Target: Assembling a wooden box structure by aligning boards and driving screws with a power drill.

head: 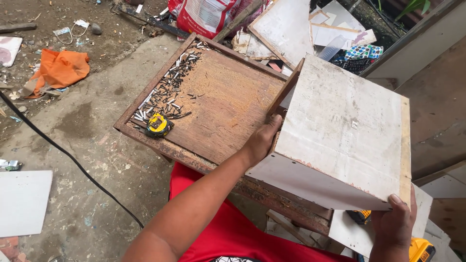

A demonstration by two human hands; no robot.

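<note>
I hold a white-painted wooden box [340,131] tilted over the right side of a brown wooden tray table [218,111]. My left hand [262,140] grips the box's left edge, thumb up along a wooden strip. At the lower right corner of the box, my right hand [395,221] holds it from below. The table's far left corner holds a pile of nails and screws [165,94] with a yellow and black tape measure [158,125] beside them. Sawdust covers the table's middle.
A black cable [63,153] runs across the concrete floor at the left. An orange cloth [60,68] lies on the dirt. White board scraps [286,26] and a red and white sack [206,17] sit behind the table. A yellow power tool [421,250] lies at the bottom right.
</note>
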